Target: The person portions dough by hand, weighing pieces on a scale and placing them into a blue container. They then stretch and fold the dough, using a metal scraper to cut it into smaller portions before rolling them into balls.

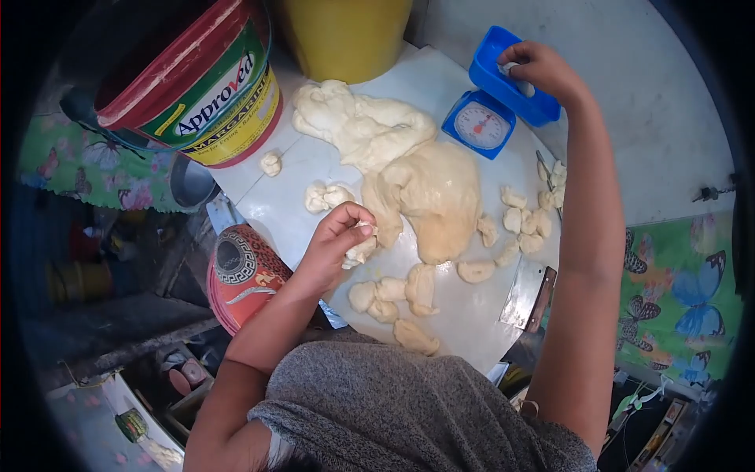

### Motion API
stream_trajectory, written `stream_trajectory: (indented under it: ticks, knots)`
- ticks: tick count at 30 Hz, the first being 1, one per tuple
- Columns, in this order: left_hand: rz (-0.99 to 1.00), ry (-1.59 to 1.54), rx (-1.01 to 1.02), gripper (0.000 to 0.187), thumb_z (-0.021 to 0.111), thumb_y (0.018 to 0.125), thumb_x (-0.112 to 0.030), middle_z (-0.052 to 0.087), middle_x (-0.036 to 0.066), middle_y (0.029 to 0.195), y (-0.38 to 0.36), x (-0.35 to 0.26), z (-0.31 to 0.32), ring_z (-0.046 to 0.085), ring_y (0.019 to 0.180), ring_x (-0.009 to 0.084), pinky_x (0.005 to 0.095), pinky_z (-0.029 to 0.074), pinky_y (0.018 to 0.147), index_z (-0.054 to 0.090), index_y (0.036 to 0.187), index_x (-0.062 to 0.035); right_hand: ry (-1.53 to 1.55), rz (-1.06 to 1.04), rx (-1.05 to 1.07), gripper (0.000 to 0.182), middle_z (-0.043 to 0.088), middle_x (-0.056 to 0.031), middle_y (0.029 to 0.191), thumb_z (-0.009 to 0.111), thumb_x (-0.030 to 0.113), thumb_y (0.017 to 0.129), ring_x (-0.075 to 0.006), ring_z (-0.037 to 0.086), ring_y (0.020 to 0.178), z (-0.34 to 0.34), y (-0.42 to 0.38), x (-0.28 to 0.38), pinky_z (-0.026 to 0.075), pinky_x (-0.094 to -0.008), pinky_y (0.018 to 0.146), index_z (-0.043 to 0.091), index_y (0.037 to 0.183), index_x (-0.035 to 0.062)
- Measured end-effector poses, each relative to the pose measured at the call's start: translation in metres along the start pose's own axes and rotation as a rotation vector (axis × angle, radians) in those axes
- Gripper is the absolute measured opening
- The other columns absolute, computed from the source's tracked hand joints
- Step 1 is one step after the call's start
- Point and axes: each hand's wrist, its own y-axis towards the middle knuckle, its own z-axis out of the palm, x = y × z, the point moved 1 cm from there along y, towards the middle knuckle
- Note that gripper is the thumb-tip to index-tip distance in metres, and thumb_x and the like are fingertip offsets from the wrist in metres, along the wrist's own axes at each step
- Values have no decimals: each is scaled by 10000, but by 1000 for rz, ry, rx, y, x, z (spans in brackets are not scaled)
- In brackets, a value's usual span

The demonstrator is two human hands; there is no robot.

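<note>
My left hand (340,240) is closed on a piece of pale dough (362,250) near the front left of the big dough mass (440,189). Up at the right, my right hand (535,67) reaches into the blue tray (543,112) of a scale (481,124), its fingers pressed round a small dough piece (522,83). Cut dough pieces (384,299) lie in front of the mass, and several more (527,222) rest to its right. Two smaller lumps sit at the left, one (328,197) near the mass and one (270,164) farther off.
A large red margarine bucket (212,86) stands at the back left, beside a yellow container (346,35). A scraper with a dark handle (528,295) lies at the table's right front edge. Below the left edge is a patterned red container (248,263).
</note>
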Motion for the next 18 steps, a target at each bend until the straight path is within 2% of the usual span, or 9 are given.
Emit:
stream_trajectory:
  ticks: [2,6,11,15,18]
  knots:
    - [38,94,-29,87,534,847,-78,563,37,856,2,3,-2,558,756,102,232,439,684,520,923,-38,-2,21,-4,280,620,-72,983,556,82,752,-182,560,961,3,0,1,396,-306,900,617,1021,34]
    - [29,85,-42,85,534,844,-70,564,34,856,3,3,-5,555,752,99,229,438,687,522,920,-35,69,7,-74,295,613,-75,1005,548,82,765,-182,558,971,7,9,-17,395,-304,906,601,1052,42]
    - [5,41,-27,82,537,844,-63,565,33,858,1,2,-3,561,763,99,228,442,696,523,921,-40,128,-111,-262,286,605,-74,1003,564,88,788,-169,559,917,-6,8,-24,427,-286,850,591,1070,48]
    - [8,64,-29,83,540,848,-72,565,33,862,3,4,-4,565,771,102,232,446,700,523,923,-42,167,-78,-256,292,606,-71,976,594,114,788,-166,562,882,-10,2,-20,437,-279,820,593,1073,51]
    - [18,66,-24,85,541,853,-80,564,32,867,3,6,-5,566,774,103,234,447,702,522,926,-41,30,-63,-233,311,607,-69,962,621,134,780,-163,563,870,-7,3,-27,437,-273,811,594,1077,47]
